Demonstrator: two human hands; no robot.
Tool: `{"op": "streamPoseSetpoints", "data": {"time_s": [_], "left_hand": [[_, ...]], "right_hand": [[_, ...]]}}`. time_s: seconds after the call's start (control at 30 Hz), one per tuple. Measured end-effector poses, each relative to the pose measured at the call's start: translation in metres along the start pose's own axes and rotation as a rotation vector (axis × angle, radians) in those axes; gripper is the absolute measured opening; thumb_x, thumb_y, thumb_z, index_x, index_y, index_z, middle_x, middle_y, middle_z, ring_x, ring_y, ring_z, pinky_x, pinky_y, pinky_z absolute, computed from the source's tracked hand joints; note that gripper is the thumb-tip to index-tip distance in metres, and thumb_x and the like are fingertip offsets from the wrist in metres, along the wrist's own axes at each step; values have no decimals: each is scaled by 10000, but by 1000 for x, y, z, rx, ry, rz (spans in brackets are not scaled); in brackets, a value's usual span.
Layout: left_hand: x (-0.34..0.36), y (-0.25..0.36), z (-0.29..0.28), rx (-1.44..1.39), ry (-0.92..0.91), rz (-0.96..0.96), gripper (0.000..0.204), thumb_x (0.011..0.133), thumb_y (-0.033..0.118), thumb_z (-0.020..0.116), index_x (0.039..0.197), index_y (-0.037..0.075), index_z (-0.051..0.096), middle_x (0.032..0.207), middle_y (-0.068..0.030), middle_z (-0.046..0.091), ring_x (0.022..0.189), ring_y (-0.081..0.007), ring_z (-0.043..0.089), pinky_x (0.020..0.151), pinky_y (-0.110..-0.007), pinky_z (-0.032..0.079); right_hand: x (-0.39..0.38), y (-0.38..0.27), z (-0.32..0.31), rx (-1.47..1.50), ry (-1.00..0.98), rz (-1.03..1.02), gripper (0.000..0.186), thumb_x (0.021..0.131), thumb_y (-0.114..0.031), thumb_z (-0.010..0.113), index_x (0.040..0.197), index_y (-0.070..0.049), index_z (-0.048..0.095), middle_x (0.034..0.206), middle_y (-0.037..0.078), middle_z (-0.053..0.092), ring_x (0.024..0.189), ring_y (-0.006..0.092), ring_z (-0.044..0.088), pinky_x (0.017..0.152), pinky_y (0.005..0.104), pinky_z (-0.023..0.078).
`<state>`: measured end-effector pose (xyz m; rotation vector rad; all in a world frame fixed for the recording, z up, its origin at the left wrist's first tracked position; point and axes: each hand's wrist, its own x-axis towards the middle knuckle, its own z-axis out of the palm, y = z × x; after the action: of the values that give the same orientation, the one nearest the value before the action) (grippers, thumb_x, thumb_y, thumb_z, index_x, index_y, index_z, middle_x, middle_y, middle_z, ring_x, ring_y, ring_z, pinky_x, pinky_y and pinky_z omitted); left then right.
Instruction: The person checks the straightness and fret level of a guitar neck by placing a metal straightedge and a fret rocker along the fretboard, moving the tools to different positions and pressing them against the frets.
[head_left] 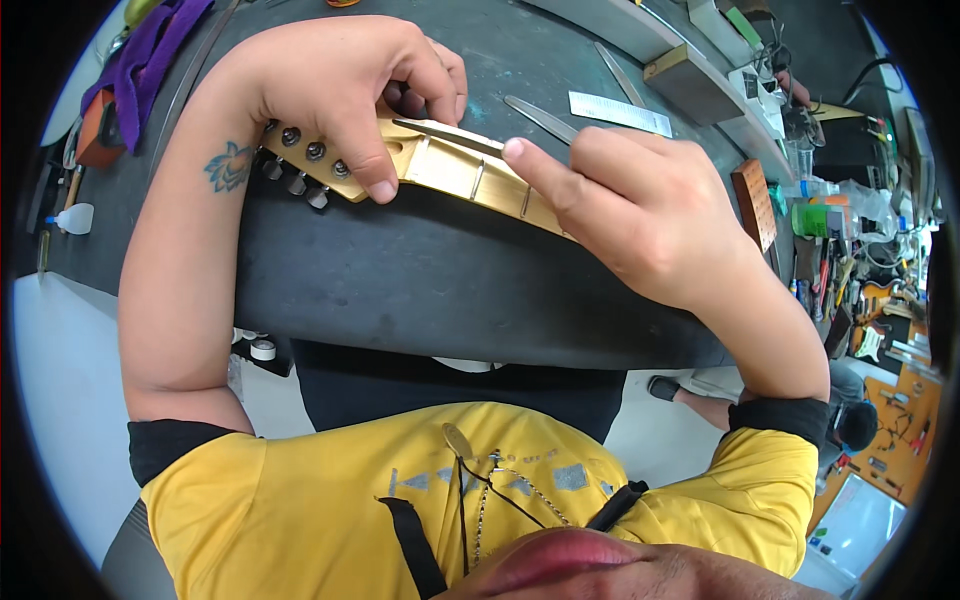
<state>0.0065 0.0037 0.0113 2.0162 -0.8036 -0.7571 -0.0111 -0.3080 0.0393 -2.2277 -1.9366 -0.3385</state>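
A light wooden guitar neck (450,172) with metal frets lies across the dark bench, its headstock and tuning pegs (298,184) toward the left. My left hand (375,85) is closed round the headstock, thumb on the near edge and fingers curled on the far side. Over the first frets runs a slim tapered file (445,131), its narrow tip close to the left thumb. My right hand (645,205) grips the file, index finger stretched along it; the palm hides the rest. Just beyond that hand, a rounded metal strip (538,115) shows, partly covered by the knuckles.
A metal ruler (620,113) and another thin strip (620,74) lie farther back. Right of my forearm stands a drilled wooden block (754,205). A purple cloth (140,75) hangs at the far left, above a small white bottle (75,218). Another person (852,425) is at the right.
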Motion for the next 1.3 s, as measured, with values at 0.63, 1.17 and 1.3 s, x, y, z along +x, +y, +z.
{"op": "streamPoseSetpoints", "data": {"time_s": [0.63, 1.17, 1.3], "left_hand": [[-1, -2, 0, -45, 21, 8, 571, 509, 131, 1005, 1032, -8, 821, 1162, -35, 672, 976, -158, 665, 852, -293, 550], [-3, -3, 1, -73, 1, -23, 574, 510, 163, 1027, 1018, -11, 822, 1181, -55, 671, 1050, -175, 654, 932, -301, 528], [0, -3, -2, -29, -20, 11, 583, 490, 173, 1053, 1005, 21, 825, 1200, -60, 680, 1070, -188, 660, 951, -319, 529]], "right_hand": [[2, 1, 2, -11, 34, 10, 527, 818, -90, 819, 1340, -49, 764, 799, 42, 510, 668, 233, 593, 579, 396, 491], [-32, 28, -32, 35, 201, 299, 269, 870, -34, 850, 1127, -90, 793, 872, 59, 734, 714, 220, 708, 634, 350, 577], [-91, 52, -37, 39, 78, 679, 190, 923, -113, 820, 1102, -55, 790, 788, 83, 706, 679, 225, 685, 633, 358, 544]]}}
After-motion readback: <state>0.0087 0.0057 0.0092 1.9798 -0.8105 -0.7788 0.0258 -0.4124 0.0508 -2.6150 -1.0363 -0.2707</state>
